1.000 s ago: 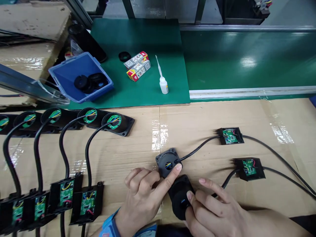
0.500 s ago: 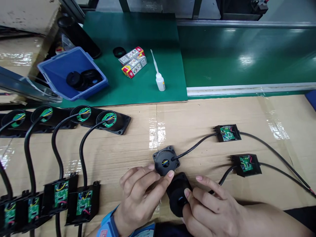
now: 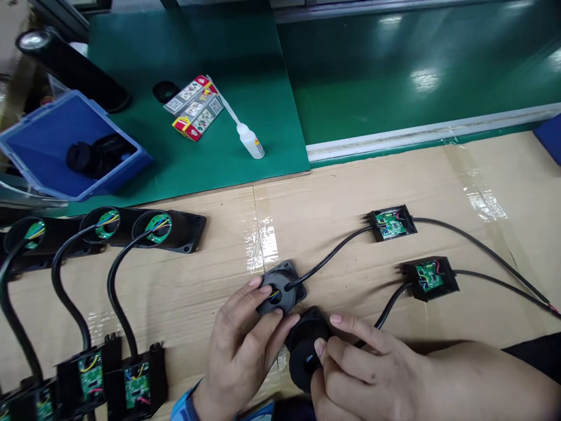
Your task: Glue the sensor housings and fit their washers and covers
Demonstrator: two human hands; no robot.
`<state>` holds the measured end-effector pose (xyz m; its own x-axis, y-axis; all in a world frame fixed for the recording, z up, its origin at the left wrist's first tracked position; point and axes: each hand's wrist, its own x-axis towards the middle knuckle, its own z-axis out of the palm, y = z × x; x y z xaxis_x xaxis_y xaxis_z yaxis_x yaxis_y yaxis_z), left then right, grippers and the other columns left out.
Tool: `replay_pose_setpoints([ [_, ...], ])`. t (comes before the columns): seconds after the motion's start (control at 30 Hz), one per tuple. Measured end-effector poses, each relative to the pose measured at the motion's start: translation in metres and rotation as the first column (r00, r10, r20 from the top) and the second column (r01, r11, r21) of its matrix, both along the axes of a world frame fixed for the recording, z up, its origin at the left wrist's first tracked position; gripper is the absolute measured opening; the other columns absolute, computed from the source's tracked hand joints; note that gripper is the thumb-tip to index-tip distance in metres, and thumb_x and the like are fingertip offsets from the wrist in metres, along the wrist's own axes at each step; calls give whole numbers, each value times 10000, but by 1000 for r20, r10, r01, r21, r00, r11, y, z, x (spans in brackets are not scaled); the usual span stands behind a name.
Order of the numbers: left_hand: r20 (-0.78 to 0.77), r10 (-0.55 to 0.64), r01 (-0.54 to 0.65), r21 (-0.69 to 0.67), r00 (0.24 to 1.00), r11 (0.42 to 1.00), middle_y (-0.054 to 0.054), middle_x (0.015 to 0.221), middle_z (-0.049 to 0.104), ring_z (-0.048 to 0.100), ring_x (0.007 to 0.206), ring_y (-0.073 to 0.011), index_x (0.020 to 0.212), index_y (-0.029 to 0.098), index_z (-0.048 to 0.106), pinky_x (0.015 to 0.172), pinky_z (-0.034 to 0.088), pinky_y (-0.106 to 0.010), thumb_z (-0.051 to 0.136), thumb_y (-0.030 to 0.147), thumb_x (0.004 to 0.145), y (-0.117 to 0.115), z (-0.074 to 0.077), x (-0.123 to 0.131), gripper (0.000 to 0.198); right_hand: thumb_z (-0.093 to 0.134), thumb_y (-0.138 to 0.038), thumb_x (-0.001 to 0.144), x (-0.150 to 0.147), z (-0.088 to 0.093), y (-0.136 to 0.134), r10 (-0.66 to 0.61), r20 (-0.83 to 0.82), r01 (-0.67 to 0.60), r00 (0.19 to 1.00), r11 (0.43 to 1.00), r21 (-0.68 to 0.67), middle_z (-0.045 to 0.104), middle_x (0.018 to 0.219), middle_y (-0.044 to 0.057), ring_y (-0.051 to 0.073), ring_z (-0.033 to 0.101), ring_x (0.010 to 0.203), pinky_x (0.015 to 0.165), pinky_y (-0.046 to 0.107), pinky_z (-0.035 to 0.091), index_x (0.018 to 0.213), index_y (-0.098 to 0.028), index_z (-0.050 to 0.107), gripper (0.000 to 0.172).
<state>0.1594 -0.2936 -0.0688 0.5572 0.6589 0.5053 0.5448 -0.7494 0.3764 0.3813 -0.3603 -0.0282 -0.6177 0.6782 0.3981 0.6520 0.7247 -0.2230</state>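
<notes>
My left hand is closed, its fingers pinching the edge of a round black cap on a square-flanged black housing. Coloured wires show through the cap's hole, and a black cable leaves it toward a small open box with a green circuit board. My right hand grips the round end of a second black housing close below, thumb and fingers at its cap. A cable runs from behind that hand to another open circuit-board box. My right fingertips are partly hidden.
At left stand several black housings wired to open circuit-board boxes. On the green mat lie a white dropper bottle, a red-yellow carton and a black ring. Beside them are a blue bin and a black cylinder.
My left fingers have moved from the near edge of the round cap to pinch it from its left side. The right hand keeps its hold. The view has shifted and tilted.
</notes>
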Motion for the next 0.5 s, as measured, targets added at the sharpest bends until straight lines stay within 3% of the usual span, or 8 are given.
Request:
replay_pose_setpoints([
  [0.13, -64, -8, 7, -10, 998, 1000, -149, 1236, 604, 570, 1317, -271, 1072, 112, 650, 1065, 531, -379, 776, 107, 876, 2, 6, 3, 233, 443, -119, 1043, -1, -1, -3, -7, 9, 7, 1000, 1000, -9, 672, 871, -45, 124, 603, 993, 1349, 453, 164, 965, -264, 764, 361],
  [0.33, -193, -61, 60, -7, 979, 998, -130, 1276, 605, 576, 1291, -286, 1286, 174, 663, 1056, 521, -386, 700, 57, 920, 5, 11, 0, 386, 536, -165, 1024, -2, -6, -4, -33, -18, 34, 999, 999, 18, 641, 854, -44, 118, 596, 1006, 1337, 445, 222, 913, -265, 753, 264],
  [0.43, -164, -25, 23, -15, 986, 1000, -114, 1252, 595, 612, 1213, -241, 1276, 193, 648, 1019, 545, -354, 710, 80, 922, 6, 7, 2, 377, 492, -156, 1040, -3, -5, -4, -37, -31, 37, 999, 999, 5, 665, 865, -42, 123, 595, 995, 1344, 443, 198, 922, -268, 768, 320],
  [0.5, -59, 27, -30, -46, 998, 999, -107, 1224, 596, 637, 1154, -208, 1218, 179, 614, 979, 571, -324, 727, 90, 912, 6, 5, 4, 338, 475, -154, 1045, -2, -3, -3, -25, -25, 25, 999, 1000, 2, 672, 871, -42, 127, 599, 996, 1343, 447, 202, 936, -268, 771, 336],
])
